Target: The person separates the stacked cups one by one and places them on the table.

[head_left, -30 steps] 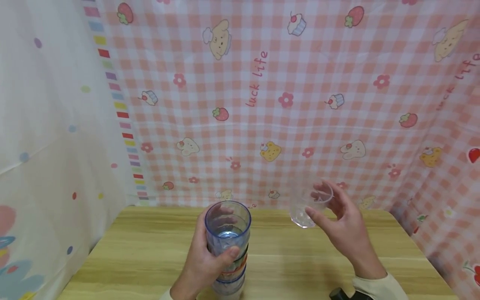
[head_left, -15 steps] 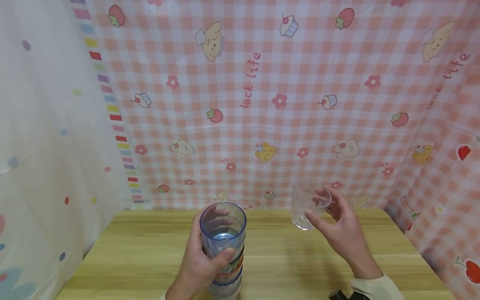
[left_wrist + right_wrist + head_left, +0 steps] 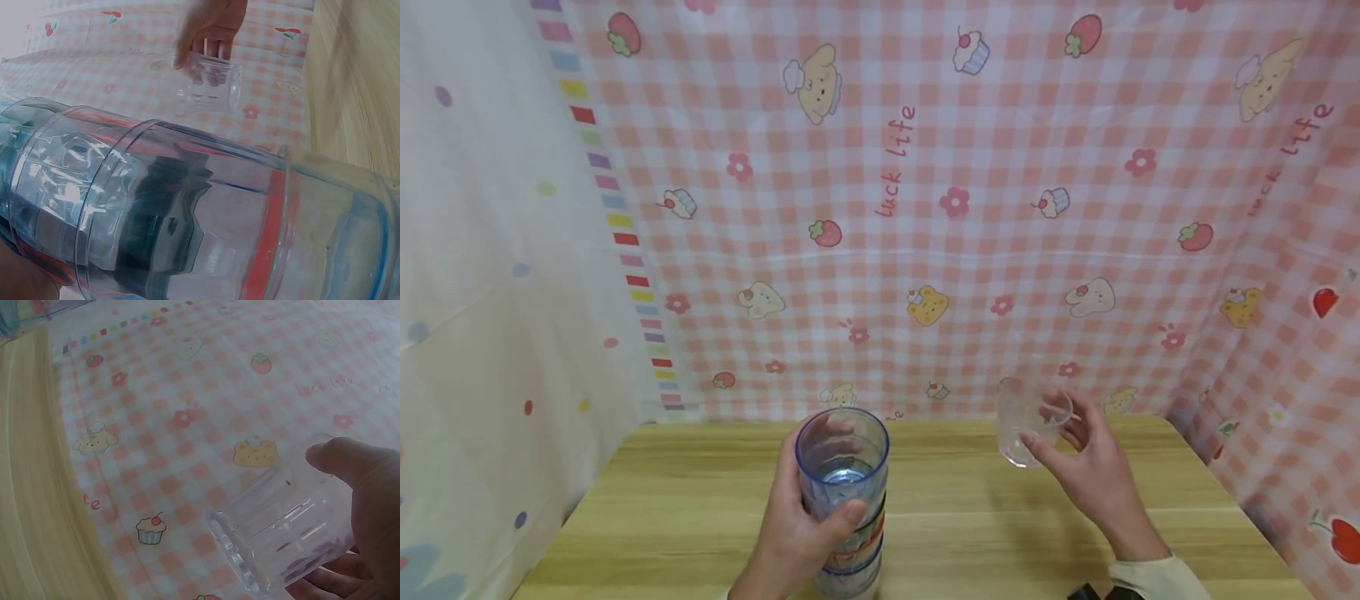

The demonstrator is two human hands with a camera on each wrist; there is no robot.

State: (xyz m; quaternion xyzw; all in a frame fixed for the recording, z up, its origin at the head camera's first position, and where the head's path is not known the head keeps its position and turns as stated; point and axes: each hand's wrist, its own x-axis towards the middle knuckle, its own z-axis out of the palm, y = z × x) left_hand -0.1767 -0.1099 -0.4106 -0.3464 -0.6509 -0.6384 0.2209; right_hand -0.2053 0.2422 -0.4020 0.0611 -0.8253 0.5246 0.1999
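Left hand (image 3: pixel 790 525) grasps the stack of nested cups (image 3: pixel 868 537) near center, thumb across the upper part; blue-rimmed cup (image 3: pixel 842 472) on top, mouth up. Can't tell if the stack's base touches the tabletop (image 3: pixel 955 508). Right hand (image 3: pixel 1093 475) grasps 1 clear cup (image 3: pixel 1013 425) by its side, thumb opposing fingers, off the tabletop to the far right, well apart from the stack. My take: light pinch, plastic looks slick and could slip. Hold the stack plumb; level the clear cup before lowering it, no knocking the 2 together.
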